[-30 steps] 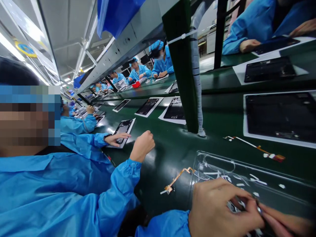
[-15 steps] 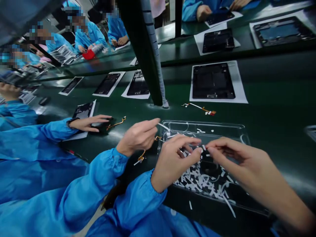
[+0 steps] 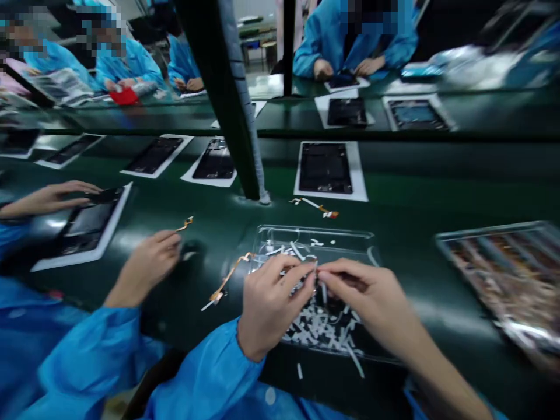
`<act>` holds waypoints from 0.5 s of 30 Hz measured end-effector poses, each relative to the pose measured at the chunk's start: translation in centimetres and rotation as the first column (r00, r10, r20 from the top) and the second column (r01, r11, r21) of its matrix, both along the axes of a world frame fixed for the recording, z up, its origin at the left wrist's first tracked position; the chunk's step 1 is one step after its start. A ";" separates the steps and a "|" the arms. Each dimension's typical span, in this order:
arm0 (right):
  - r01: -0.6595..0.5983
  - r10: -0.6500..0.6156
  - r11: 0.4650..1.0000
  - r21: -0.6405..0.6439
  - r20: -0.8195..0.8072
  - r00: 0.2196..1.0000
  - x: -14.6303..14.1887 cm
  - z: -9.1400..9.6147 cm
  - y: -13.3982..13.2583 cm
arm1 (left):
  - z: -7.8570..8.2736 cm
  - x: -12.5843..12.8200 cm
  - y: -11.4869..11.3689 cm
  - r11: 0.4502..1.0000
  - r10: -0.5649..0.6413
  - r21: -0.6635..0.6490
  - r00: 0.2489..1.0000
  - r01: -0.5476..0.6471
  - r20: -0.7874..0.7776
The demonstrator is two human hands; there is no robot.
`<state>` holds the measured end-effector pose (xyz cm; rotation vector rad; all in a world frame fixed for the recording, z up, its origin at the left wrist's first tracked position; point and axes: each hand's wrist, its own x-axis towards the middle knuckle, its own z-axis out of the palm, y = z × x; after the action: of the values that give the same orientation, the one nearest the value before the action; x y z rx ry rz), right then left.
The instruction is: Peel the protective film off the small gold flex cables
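Note:
My left hand [image 3: 271,303] and my right hand [image 3: 367,297] meet fingertip to fingertip over a clear plastic tray [image 3: 367,242] on the green belt [image 3: 402,204]. Both hands are pinched together on a small piece that I cannot make out. White paper strips [image 3: 321,326] lie heaped in the tray under my hands. An orange flex cable [image 3: 227,280] lies on the belt just left of the tray, close to my left hand.
A co-worker's hand [image 3: 146,265] at my left holds a small flex cable [image 3: 186,223]; their other hand [image 3: 52,195] rests on a tablet [image 3: 87,224]. Open tablets on white sheets [image 3: 326,169] line the belt. A dark post [image 3: 227,99] stands behind the tray. A parts tray [image 3: 503,274] sits at right.
The view has swung right and down. My hands have stayed pinched together over the clear tray. The co-worker's near hand drew back left, off the tray's edge.

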<state>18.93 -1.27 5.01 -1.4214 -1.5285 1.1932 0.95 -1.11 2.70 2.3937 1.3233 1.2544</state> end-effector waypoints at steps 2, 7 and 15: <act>-0.004 0.003 0.999 0.038 0.020 1.000 -0.3 -0.3 -0.1 | -0.3 -0.1 0.3 1.000 0.016 0.021 0.999 -0.015 -0.033; -0.028 0.014 0.994 0.105 0.127 0.992 -0.3 -1.2 -0.5 | -0.9 0.0 0.6 0.998 0.042 0.046 0.998 -0.040 -0.038; 0.009 -0.032 0.995 0.100 0.230 0.973 0.9 -0.6 -0.1 | -0.6 -0.5 1.6 0.932 0.073 -0.361 0.956 0.036 0.284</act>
<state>19.81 -1.35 4.41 -1.5485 -1.7007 0.9524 0.45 0.53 2.11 1.8674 1.3486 1.1884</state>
